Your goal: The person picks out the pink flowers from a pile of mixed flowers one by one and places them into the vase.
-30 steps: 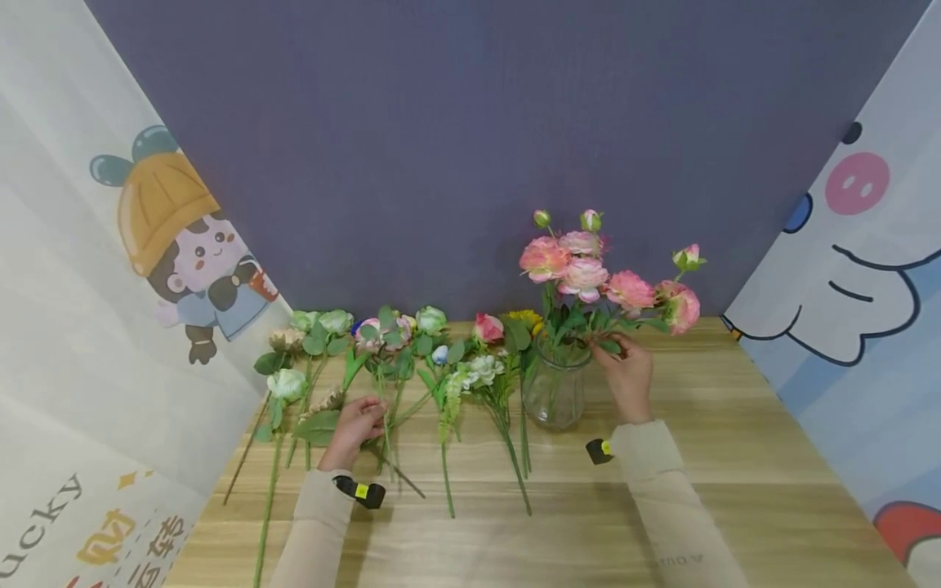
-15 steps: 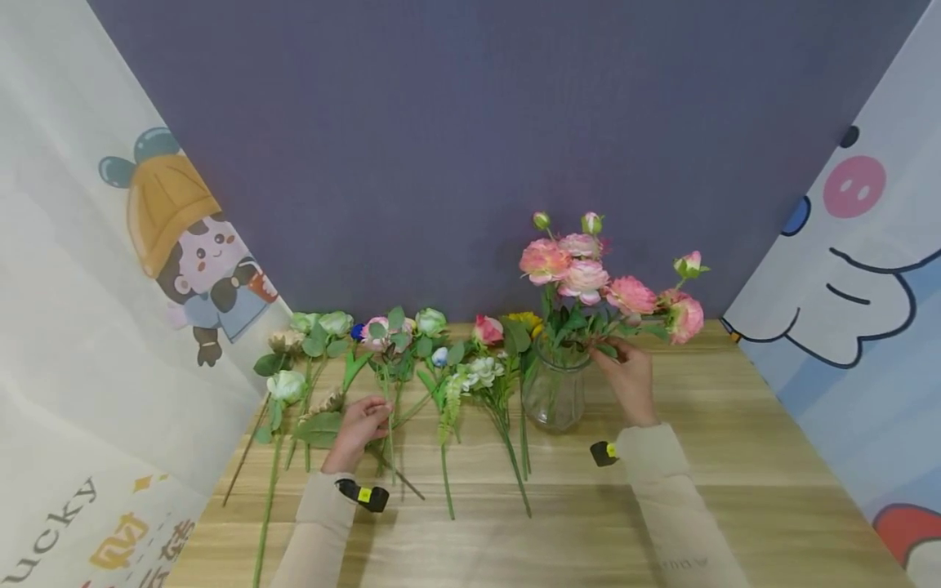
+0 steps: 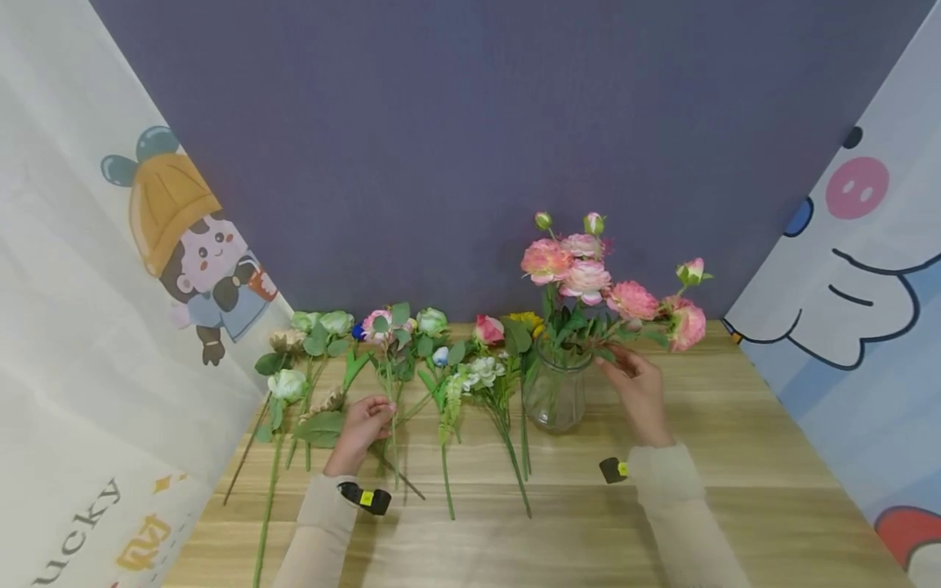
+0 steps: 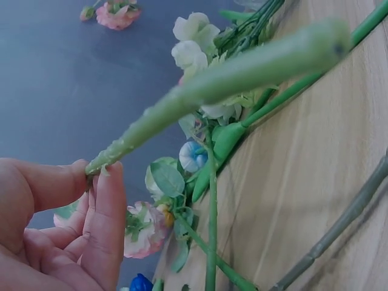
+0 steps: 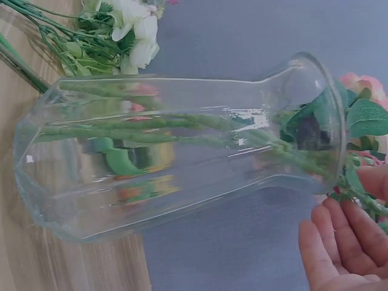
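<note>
In the head view my left hand (image 3: 363, 426) pinches a green flower stem (image 4: 194, 91) between thumb and fingers. Its cut end points at the left wrist camera. Round leaves and a pinkish bloom (image 3: 376, 323) show beyond the hand. A clear glass vase (image 3: 555, 402) stands upright on the table, bearing ruffled pink peony-like flowers (image 3: 586, 279). At the right of its mouth, my right hand (image 3: 638, 396) has thumb and fingertips about a flower stem (image 5: 374, 205) just beyond the rim. That spray leans out to the right, its large pink bloom (image 3: 688, 325) lowest.
Several flowers lie along the table's back: pale green roses (image 3: 287, 384), a pink rosebud (image 3: 488, 330), white blossoms (image 3: 483, 372) and a yellow flower (image 3: 525, 321) beside the vase. A dark panel (image 3: 456, 163) stands behind the wooden table (image 3: 559, 523). Printed curtains (image 3: 838, 310) hang at the sides.
My right hand has moved slightly right and toward me, and the right-hand pink bloom has dipped outward. My left hand has shifted slightly right with the pinched stem.
</note>
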Motion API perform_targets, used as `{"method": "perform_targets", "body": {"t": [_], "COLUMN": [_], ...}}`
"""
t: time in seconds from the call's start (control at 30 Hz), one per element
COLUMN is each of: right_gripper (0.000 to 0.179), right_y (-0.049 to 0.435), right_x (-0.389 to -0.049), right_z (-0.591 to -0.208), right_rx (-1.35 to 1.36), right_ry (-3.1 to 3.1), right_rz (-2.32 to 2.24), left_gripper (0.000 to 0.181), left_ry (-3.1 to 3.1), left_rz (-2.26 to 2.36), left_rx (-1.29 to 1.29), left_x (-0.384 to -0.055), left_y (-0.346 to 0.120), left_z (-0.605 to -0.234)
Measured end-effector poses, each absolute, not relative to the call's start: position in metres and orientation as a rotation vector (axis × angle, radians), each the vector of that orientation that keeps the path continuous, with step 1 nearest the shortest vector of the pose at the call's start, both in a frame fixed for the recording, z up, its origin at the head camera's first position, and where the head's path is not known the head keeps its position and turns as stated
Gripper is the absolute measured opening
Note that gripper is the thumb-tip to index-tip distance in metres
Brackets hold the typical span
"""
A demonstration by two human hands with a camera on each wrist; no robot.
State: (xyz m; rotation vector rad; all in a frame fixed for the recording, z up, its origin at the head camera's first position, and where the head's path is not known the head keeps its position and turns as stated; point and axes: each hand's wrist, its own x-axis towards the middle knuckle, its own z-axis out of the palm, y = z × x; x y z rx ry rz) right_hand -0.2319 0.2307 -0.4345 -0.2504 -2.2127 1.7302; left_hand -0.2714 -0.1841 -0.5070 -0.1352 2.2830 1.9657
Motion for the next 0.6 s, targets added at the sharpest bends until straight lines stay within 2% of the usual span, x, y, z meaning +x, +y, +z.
{"method": "perform_targets", "body": {"t": [0.27, 0.47, 0.6], "right_gripper": [0.039, 0.042, 0.044], "right_y": [0.229, 0.225, 0.220], "right_x": [-0.218, -0.213, -0.211], "right_z": [-0.443, -0.453, -0.457], "right_rx": [-0.189, -0.118, -0.117], "right_ry": [-2.195, -2.315, -2.362], "right_rz": [1.841, 1.808, 1.803], "left_gripper": [0.025, 0.029, 0.026], "left_ry": [2.358, 2.379, 2.408], "left_rz": [1.958, 1.943, 1.946], "left_rx": [-0.089, -0.067, -0.037], "left_x": [-0.269, -0.268, -0.264], "left_y": [-0.177, -0.168, -0.162], "left_z": [-0.501, -0.492, -0.485]}}
